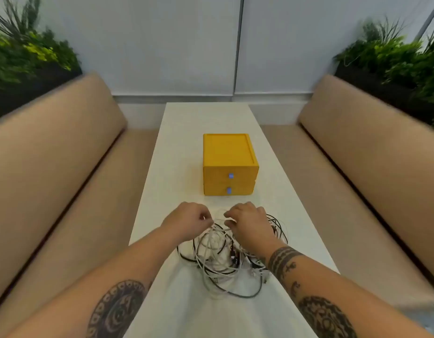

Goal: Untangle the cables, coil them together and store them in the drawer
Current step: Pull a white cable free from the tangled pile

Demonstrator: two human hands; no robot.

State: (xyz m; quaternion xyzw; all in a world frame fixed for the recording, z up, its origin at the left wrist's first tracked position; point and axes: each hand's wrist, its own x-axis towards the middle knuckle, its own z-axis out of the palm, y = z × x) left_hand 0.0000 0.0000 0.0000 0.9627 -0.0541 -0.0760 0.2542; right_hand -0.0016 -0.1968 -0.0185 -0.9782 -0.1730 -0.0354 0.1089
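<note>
A tangled heap of white and black cables (225, 259) lies on the white table (211, 123) close in front of me. My left hand (186, 220) hovers over the heap's far left side, its fingers curled round a white cable. My right hand (250, 223) is over the heap's far right part, fingers curled and pinching a white cable loop. Beyond the hands stands a yellow drawer box (229, 164) with two shut drawers, each with a small blue pull; the upper pull (231, 176) sits above the lower pull (229, 190).
Tan upholstered benches run along the table, a left bench (52, 172) and a right bench (372, 172). Green plants in dark planters stand behind both backrests. A pale wall closes the far end.
</note>
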